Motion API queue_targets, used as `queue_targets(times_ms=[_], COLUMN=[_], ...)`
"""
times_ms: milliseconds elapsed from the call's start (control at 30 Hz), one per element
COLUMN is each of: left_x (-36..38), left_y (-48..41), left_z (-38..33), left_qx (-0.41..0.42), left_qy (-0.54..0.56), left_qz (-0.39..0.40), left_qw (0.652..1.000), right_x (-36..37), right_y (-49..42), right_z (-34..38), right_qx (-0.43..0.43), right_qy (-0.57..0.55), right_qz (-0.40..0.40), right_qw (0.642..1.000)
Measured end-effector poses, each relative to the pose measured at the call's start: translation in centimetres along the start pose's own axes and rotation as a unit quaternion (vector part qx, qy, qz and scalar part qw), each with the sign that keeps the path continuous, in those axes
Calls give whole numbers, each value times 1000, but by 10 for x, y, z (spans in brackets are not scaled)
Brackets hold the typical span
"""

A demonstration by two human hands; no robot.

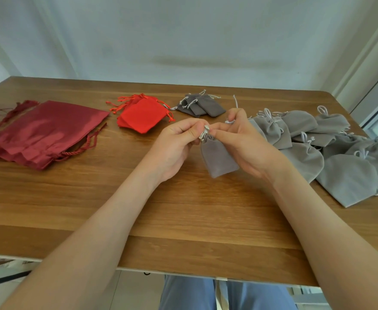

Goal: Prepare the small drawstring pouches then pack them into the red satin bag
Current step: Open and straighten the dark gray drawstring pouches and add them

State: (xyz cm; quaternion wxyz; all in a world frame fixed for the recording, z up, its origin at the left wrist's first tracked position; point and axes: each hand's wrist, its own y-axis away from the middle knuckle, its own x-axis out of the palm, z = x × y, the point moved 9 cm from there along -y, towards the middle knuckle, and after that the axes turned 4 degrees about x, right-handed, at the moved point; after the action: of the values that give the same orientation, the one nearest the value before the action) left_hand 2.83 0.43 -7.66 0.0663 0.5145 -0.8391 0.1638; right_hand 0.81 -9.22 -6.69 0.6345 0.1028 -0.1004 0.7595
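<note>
A small grey drawstring pouch (pixel 218 158) hangs above the middle of the wooden table (pixel 183 220). My left hand (pixel 174 144) pinches its gathered neck from the left. My right hand (pixel 241 139) pinches the neck from the right and also grips its pale cord, whose end sticks up above the fingers. The red satin bag (pixel 42 130) lies flat at the far left with its cords loose. A stack of small bright red pouches (pixel 142 115) and a few small dark grey pouches (pixel 200 106) lie behind my hands.
A heap of several larger light grey drawstring pouches (pixel 331 148) covers the right side of the table up to its right edge. A white wall stands right behind the table's far edge. My knees show below the near edge.
</note>
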Motion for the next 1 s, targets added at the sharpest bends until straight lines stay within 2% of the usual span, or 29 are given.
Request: queue_targets(times_ms=[133, 300, 533, 667, 767, 867, 1000], left_x=[1, -4, -9, -16, -13, -4, 2], left_y=[1, 4, 5, 2, 1, 2, -2], left_z=[0, 5, 5, 6, 4, 0, 1], left_qx=[-17, -36, -44, -34, -18, 19, 70], left_qy=[-76, -170, -195, -260, -362, -474, -572], left_qz=[40, 33, 3, -31, -23, 7, 40], left_qw=[996, 984, 980, 965, 932, 880, 816], right_x=[-8, -13, -1, 2, 7, 10, 6], right_y=[0, -2, -1, -1, -1, 0, -1], right_z=[-1, -4, 2, 3, 1, -1, 0], right_qx=[-2, -26, -75, -76, -72, -59, -48], right_qy=[106, 288, 386, 416, 446, 460, 453], right_qz=[-25, -61, -53, -57, -56, -52, -77], right_qw=[994, 955, 918, 904, 890, 884, 887])
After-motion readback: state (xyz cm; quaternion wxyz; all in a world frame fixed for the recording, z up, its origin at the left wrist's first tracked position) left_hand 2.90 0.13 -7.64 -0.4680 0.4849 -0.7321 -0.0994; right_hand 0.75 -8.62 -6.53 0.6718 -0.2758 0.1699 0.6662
